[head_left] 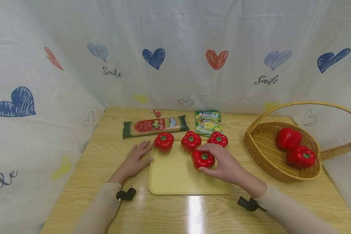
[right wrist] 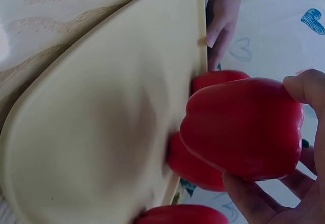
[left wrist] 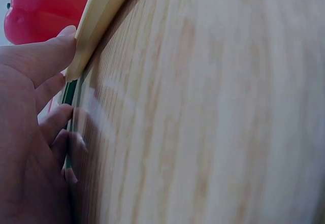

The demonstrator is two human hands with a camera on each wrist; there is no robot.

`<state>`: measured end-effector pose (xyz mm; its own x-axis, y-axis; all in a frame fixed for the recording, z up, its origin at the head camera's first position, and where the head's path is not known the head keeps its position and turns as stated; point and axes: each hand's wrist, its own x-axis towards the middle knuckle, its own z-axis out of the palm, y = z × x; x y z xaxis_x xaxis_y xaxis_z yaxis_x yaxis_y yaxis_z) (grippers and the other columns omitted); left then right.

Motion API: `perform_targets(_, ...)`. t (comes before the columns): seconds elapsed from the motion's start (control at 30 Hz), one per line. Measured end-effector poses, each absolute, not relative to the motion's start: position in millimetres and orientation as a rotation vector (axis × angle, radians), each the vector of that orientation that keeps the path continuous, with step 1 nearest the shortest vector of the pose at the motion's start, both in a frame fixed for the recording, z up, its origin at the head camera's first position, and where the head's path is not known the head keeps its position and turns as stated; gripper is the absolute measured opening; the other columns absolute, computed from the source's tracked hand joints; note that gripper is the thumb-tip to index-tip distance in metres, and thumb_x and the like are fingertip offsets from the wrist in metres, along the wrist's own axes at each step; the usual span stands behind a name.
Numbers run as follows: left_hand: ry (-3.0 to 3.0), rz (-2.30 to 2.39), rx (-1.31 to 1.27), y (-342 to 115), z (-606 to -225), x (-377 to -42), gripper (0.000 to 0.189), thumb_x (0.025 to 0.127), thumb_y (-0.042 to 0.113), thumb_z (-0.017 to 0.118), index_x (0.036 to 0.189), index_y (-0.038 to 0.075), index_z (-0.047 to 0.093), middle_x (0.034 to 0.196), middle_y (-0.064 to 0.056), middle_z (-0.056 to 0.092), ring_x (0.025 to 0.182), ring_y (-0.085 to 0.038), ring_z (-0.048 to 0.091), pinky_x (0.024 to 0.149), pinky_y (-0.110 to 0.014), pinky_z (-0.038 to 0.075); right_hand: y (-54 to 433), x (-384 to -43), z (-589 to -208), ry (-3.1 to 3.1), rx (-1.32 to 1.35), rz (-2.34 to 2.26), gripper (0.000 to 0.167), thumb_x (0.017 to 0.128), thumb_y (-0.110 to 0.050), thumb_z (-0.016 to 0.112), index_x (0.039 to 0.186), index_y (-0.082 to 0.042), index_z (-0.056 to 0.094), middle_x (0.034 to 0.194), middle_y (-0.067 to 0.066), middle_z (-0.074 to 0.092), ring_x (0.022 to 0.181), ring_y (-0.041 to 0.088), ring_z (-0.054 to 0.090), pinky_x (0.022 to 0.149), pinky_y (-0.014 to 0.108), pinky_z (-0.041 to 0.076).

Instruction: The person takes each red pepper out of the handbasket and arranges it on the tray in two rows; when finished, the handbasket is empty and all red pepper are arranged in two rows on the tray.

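Observation:
My right hand (head_left: 223, 164) grips a red bell pepper (head_left: 203, 159) between thumb and fingers, over the right half of the yellow tray (head_left: 175, 182). In the right wrist view this held pepper (right wrist: 244, 127) hangs above the tray surface, its stem side toward the palm. Along the tray's far edge sit three more peppers: a left one (head_left: 163, 142), a middle one (head_left: 191, 141) and a right one (head_left: 218, 139). With fingers extended, my left hand (head_left: 136, 160) lies at the tray's left edge; its thumb touches the rim (left wrist: 96, 21) in the left wrist view.
A wicker basket (head_left: 273, 169) with a tall handle stands at the right, holding two red peppers (head_left: 300, 156). Behind the tray lie a pasta packet (head_left: 155, 126), a green FOX'S bag (head_left: 207, 123) and a lollipop (head_left: 157, 114). A printed curtain (head_left: 175, 81) borders the table.

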<state>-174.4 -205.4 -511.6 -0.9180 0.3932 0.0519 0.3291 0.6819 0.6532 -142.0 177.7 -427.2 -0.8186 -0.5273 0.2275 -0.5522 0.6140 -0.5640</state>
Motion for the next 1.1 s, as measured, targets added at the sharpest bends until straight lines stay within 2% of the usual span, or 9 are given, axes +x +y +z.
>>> perform_targets(0.3, 2.79, 1.064, 0.605, -206.2, -513.1, -174.6, 0.066, 0.099, 0.035, 0.066, 0.156, 0.011, 0.042, 0.164, -0.015, 0.032, 0.155, -0.034, 0.015, 0.126, -0.053, 0.0, 158.1, -143.6, -433.3, -2.789, 0.982, 1.02, 0.058, 0.081, -0.036, 0.086, 0.131, -0.019, 0.063, 0.137, -0.002, 0.061, 0.13, 0.022, 0.053, 0.104, 0.047, 0.052)
perform_targets(0.53, 2.792, 1.065, 0.605, -206.4, -512.6, -174.2, 0.066, 0.099, 0.034, 0.066, 0.156, 0.011, 0.042, 0.164, -0.014, 0.032, 0.155, -0.034, 0.015, 0.126, -0.053, 0.0, 145.7, -146.6, -439.3, -2.781, 1.012, 1.027, 0.058, 0.083, -0.037, 0.085, 0.133, -0.02, 0.063, 0.139, -0.001, 0.061, 0.133, 0.021, 0.051, 0.108, 0.046, 0.048)
perform_targets(0.87, 2.815, 1.085, 0.624, -206.1, -512.2, -173.5, 0.065, 0.099, 0.032, 0.066, 0.155, 0.009, 0.043, 0.162, -0.018, 0.034, 0.154, -0.039, 0.018, 0.125, -0.057, 0.002, 129.1, -151.0, -447.2, -2.714, 1.078, 1.034, 0.058, 0.082, -0.036, 0.086, 0.132, -0.018, 0.063, 0.139, 0.001, 0.061, 0.133, 0.022, 0.051, 0.107, 0.047, 0.049)
perform_targets(1.1, 2.806, 1.069, 0.615, -206.5, -512.3, -174.4, 0.066, 0.099, 0.034, 0.066, 0.156, 0.01, 0.042, 0.163, -0.017, 0.033, 0.155, -0.036, 0.017, 0.126, -0.055, 0.002, 118.2, -150.8, -447.2, -2.741, 1.095, 1.043, 0.059, 0.083, -0.037, 0.084, 0.133, -0.017, 0.062, 0.141, 0.004, 0.06, 0.135, 0.024, 0.05, 0.109, 0.049, 0.047)
